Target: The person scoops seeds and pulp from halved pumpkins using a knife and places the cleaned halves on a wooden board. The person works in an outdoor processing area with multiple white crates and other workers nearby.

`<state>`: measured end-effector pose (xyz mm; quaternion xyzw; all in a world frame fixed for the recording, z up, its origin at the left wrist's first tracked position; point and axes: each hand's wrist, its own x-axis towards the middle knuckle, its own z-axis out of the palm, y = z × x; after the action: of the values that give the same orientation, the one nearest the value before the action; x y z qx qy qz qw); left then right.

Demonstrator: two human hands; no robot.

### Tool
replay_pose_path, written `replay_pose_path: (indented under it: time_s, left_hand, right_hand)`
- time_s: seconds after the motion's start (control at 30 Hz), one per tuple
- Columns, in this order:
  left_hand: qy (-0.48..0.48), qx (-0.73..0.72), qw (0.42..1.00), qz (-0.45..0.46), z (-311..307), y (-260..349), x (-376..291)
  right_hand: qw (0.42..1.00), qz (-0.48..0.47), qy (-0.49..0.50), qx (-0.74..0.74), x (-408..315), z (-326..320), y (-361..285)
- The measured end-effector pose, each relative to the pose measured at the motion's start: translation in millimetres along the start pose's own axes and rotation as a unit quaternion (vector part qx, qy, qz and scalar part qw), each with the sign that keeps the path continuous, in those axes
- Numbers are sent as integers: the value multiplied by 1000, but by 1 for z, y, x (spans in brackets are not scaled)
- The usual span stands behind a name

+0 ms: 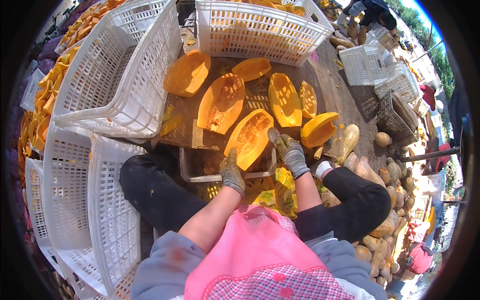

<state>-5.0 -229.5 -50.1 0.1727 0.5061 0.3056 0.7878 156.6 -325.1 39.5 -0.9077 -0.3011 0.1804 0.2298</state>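
Note:
My gloved left hand (232, 173) grips the near end of a peeled squash half (248, 140), whose hollow faces up and still holds stringy pulp. In my gloved right hand (290, 153) is a metal spoon (273, 134), its bowl close to the squash's right edge. Beneath the squash sits a shallow plastic tray (186, 163) with dark wet scraps inside. Beyond it, another half with pulp (222, 103) lies on the brown board (258, 90). Scooped-looking halves rest around it, among them one at the left (187, 73) and one at the right (285, 99).
A white plastic crate (146, 75) stands at the left, and a crate of squash pieces (258, 32) closes off the far side. More crates (112, 210) lean beside my left knee. Unpeeled squashes (382, 225) are heaped at the right. A person (371, 15) bends over at the far right.

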Motion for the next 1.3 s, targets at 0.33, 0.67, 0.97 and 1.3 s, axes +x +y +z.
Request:
replay_pose_path:
  time_s: [0.33, 0.67, 0.97, 1.3]
  left_hand:
    - [-46, 139, 986, 83, 15, 14, -15]
    - [-86, 183, 963, 179, 21, 13, -17]
    - [-122, 289, 914, 256, 35, 24, -34]
    - [-115, 264, 925, 247, 33, 25, -28]
  right_hand:
    - [933, 19, -100, -345, 67, -11, -57]
    - [943, 20, -110, -314, 83, 5, -34]
    - [932, 8, -142, -333, 83, 7, -4]
    - [941, 35, -119, -314, 85, 14, -1]
